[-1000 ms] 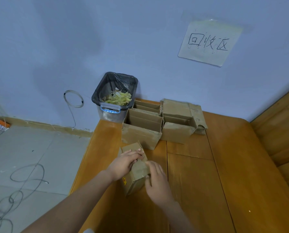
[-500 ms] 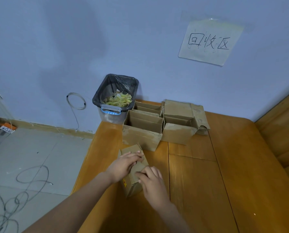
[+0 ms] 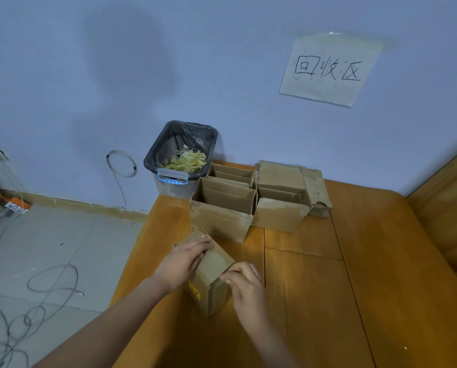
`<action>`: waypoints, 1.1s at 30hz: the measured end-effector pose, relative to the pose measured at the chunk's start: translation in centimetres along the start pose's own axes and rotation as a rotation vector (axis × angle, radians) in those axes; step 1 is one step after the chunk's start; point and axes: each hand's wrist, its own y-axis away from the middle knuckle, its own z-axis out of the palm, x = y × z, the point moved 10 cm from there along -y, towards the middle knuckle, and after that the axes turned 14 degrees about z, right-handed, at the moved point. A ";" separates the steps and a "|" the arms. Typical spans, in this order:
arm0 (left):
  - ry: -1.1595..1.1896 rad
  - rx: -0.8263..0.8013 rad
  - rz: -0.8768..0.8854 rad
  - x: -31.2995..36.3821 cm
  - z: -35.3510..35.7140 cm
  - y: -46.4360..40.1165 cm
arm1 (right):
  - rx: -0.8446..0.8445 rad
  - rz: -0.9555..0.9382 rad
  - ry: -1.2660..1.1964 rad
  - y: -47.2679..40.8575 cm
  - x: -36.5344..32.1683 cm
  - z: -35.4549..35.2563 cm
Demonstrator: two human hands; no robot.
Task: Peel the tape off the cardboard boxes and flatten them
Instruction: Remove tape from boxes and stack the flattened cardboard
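- A small closed cardboard box stands on the wooden table near its left edge, directly between the person's two hands and in front of the group of opened boxes.
- The left hand lies over the box's top and left side, fingers stretched out fairly straight across the top face toward the far end; the palm presses against the box rather than curling round it.
- The right hand sits at the near right corner of the box, its fingers bent and its fingertips meeting the top edge there; it looks like a pinch at that edge, though what is caught between the fingers is too small to tell.
- The box is plain brown, longer than wide, set at a slant to the table edge, with a yellow label on its near left face.
- Behind it an open box stands upright with its flaps up, touching another open box on its right; two more sit behind these against the wall.
- A bin lined with a black bag stands just off the table's far left corner, holding yellowish scraps.
- A paper sign with handwritten characters is stuck on the wall above.
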 end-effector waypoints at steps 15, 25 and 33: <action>0.058 -0.299 0.326 5.6 1.2 -3.7 | 0.006 0.005 -0.194 -3.2 -1.2 -3.1; 0.185 -0.187 0.243 5.0 3.3 -4.1 | -0.008 0.292 -0.204 -2.5 2.3 -4.0; 0.432 -0.021 -0.019 1.3 4.1 -1.0 | -0.035 0.409 -0.103 -0.6 4.1 -1.6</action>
